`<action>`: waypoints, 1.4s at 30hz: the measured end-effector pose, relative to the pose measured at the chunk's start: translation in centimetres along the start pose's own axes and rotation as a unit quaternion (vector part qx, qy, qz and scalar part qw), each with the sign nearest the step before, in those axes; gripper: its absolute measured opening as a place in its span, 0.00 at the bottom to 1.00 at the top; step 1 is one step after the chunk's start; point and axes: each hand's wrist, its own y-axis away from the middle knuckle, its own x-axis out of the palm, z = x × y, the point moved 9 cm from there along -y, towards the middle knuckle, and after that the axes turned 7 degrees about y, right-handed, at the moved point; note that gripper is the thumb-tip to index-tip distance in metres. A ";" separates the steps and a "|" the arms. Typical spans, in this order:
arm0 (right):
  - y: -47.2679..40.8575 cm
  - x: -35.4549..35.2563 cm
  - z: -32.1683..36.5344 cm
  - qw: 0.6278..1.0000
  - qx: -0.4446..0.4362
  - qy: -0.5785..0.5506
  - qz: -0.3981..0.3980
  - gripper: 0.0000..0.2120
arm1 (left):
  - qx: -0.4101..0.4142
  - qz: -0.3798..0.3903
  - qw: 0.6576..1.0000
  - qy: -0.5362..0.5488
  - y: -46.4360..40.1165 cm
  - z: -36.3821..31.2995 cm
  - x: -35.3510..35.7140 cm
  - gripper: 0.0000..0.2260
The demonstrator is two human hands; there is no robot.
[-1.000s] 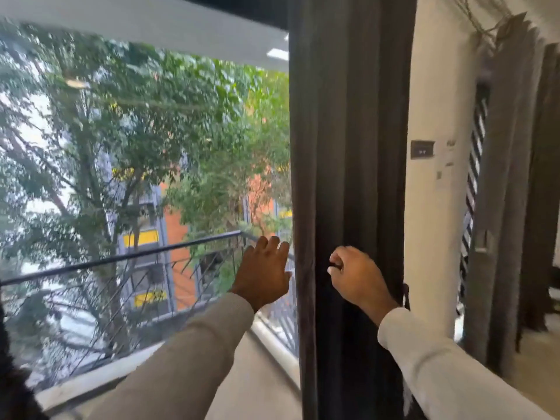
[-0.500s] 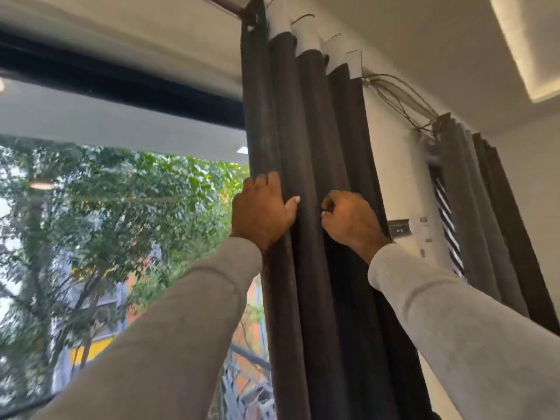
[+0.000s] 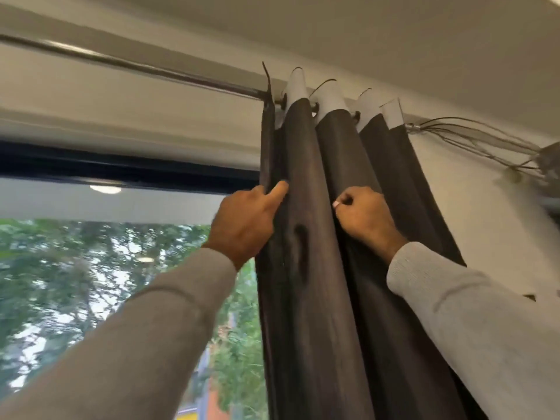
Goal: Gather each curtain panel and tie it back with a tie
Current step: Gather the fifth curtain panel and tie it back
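the gathering step is in hand; the left hand [image 3: 247, 221] clenches the curtain's [image 3: 306, 298] outer folds, forefinger pointing up the cloth; the right hand [image 3: 365, 218] pinches a fold just beside; the curtain hangs bunched on the rod [image 3: 151, 69] above the fingers; no tie shows; next, likely squeeze the folds together lower down.

The single head-worn view looks steeply upward from below the curtain rod [image 3: 127, 63], close enough that the gathered top of the curtain panel [image 3: 306, 207] under the rod's right end fills the middle. It faces a window [image 3: 91, 283] lying below the rod. There is no second view, so nothing is shared between cameras.
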 end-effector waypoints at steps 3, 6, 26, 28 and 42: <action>-1.7 0.6 1.2 0.999 -0.010 -0.050 0.002 0.08 | 0.012 0.054 0.996 -0.063 2.1 4.8 -2.3 0.12; -2.9 1.4 2.8 0.996 -0.011 -0.089 -0.005 0.09 | -0.258 0.028 0.959 -0.116 5.7 15.3 -9.7 0.13; 0.8 4.8 17.0 0.999 -0.001 -0.028 0.032 0.18 | -0.288 -0.035 0.932 0.216 7.9 19.0 -13.9 0.21; 1.5 4.4 19.5 1.000 -0.012 0.005 0.014 0.15 | -0.281 -0.028 0.931 0.231 8.9 19.1 -13.1 0.20; 1.8 4.3 32.1 0.938 -0.249 -0.099 0.221 0.06 | -0.102 -0.023 0.961 0.256 9.1 13.6 -12.9 0.14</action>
